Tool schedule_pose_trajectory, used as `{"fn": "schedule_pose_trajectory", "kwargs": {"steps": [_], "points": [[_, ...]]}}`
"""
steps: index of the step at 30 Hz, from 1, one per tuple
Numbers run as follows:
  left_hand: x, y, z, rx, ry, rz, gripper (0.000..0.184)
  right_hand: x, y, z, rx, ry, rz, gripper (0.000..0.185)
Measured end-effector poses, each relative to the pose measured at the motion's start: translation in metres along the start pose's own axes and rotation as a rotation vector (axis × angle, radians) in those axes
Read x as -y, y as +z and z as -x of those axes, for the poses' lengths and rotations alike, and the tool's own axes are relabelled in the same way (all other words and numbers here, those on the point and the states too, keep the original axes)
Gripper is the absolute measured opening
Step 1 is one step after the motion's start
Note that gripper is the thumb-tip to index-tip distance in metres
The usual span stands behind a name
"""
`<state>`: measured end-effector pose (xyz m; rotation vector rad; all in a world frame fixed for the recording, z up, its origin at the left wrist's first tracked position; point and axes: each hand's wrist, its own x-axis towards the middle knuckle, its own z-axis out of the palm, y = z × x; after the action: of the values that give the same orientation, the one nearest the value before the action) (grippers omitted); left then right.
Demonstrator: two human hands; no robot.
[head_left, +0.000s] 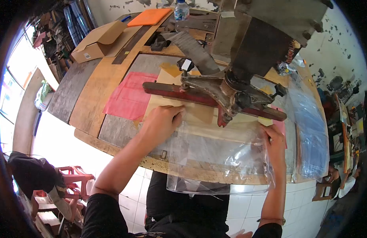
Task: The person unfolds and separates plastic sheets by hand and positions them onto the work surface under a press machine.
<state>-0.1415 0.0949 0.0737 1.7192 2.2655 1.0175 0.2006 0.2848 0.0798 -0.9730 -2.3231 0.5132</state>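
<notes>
A clear plastic sheet (pixel 215 158) lies over the table's front edge, its near end hanging down toward my lap. With fingers closed, my left hand (pixel 164 121) grips the sheet's upper left corner. My right hand (pixel 274 139) pinches its right edge near the upper corner. Just beyond both hands is the long red-sided bar (pixel 179 93) of a press, held by a worn metal bracket (pixel 207 84). Yellowish sheeting (pixel 199 113) lies under the bar, and the far edge of the plastic reaches close to it.
Pink sheeting (pixel 132 95) covers the table left of the press. A stack of clear plastic (pixel 308 131) lies at the right. Farther back are a cardboard box (pixel 98 41), an orange folder (pixel 149 17) and a water bottle (pixel 181 14). The heavy press head (pixel 259 43) overhangs the table.
</notes>
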Motion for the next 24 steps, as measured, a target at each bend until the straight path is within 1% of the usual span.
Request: {"fn": "schedule_pose_trajectory", "kwargs": {"steps": [2,5,6,8,9,10,11,13,15,20,22,24], "points": [[-0.001,-0.002,0.006,-0.018,0.032,-0.029,0.026,0.014,-0.011,0.010,0.048,0.073,0.019,0.023],[-0.001,-0.009,0.015,0.023,0.070,-0.008,0.027,0.003,-0.009,0.031,-0.007,0.041,-0.020,0.022],[-0.003,-0.010,0.022,0.044,0.036,0.009,0.028,0.000,-0.008,0.039,-0.013,0.038,-0.016,0.022],[-0.009,-0.015,0.038,0.063,0.004,0.025,0.030,-0.001,-0.005,0.054,-0.107,-0.004,-0.177,0.024],[-0.014,-0.019,0.048,0.012,0.051,-0.009,0.030,0.002,-0.005,0.059,-0.113,-0.005,-0.175,0.024],[-0.019,-0.020,0.058,-0.038,0.098,-0.044,0.031,0.005,-0.004,0.064,-0.141,0.053,-0.210,0.025],[-0.022,-0.019,0.067,-0.039,0.107,-0.046,0.031,0.007,-0.004,0.067,-0.171,0.111,-0.246,0.026],[-0.027,-0.014,0.083,-0.157,0.099,0.034,0.030,0.007,-0.004,0.070,-0.194,0.116,-0.261,0.027],[-0.021,-0.009,0.093,-0.181,0.094,0.048,0.029,0.009,-0.005,0.070,-0.218,0.111,-0.280,0.028],[-0.018,-0.008,0.096,-0.235,0.063,0.113,0.028,0.003,-0.005,0.077,-0.239,0.123,-0.200,0.034],[-0.019,-0.006,0.098,-0.252,0.079,0.023,0.026,0.001,-0.007,0.080,-0.250,0.100,-0.158,0.034],[-0.017,-0.005,0.098,-0.242,0.085,0.011,0.026,0.002,-0.008,0.082,-0.258,0.085,-0.118,0.035]]}}
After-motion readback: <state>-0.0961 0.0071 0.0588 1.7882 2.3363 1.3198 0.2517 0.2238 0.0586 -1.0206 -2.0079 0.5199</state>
